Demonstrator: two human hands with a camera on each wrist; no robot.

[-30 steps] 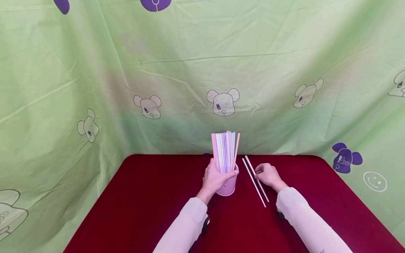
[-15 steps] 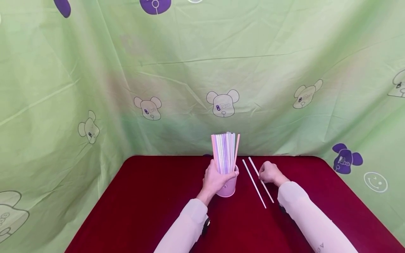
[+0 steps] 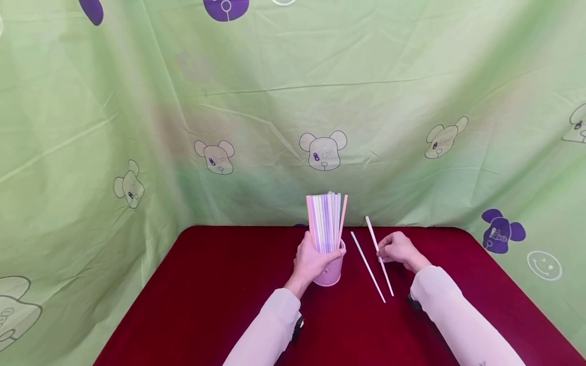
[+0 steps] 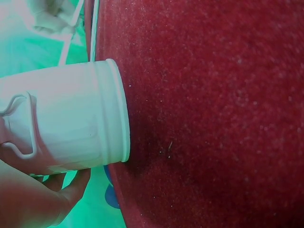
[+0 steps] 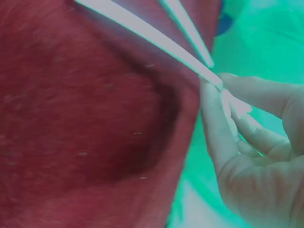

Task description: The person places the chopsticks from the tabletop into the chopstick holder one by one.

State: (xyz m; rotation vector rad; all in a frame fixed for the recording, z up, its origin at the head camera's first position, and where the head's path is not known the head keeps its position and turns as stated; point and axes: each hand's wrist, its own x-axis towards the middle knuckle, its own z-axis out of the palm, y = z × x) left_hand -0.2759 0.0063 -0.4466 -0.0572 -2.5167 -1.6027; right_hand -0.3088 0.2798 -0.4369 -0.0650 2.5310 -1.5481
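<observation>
My left hand grips a pink metal bucket around its upper part, thumb across the front of the rim. Tall pastel drinking straws in pink, white, purple and blue stand packed in it. The left wrist view shows the bucket's side with a wire handle, fingers curled beneath. To the right, my right hand pinches a pale straw between thumb and fingertips; its far end is tilted up. In the right wrist view that straw runs out from the fingertips. A second straw lies between bucket and right hand.
A dark red cloth covers the table. Behind it and at both sides hangs a green curtain with bear-head prints, close to the table's back edge.
My right hand has shifted a little to the right with the pinched straw, whose far end has risen. The left hand, the bucket and the other straw have stayed in place.
</observation>
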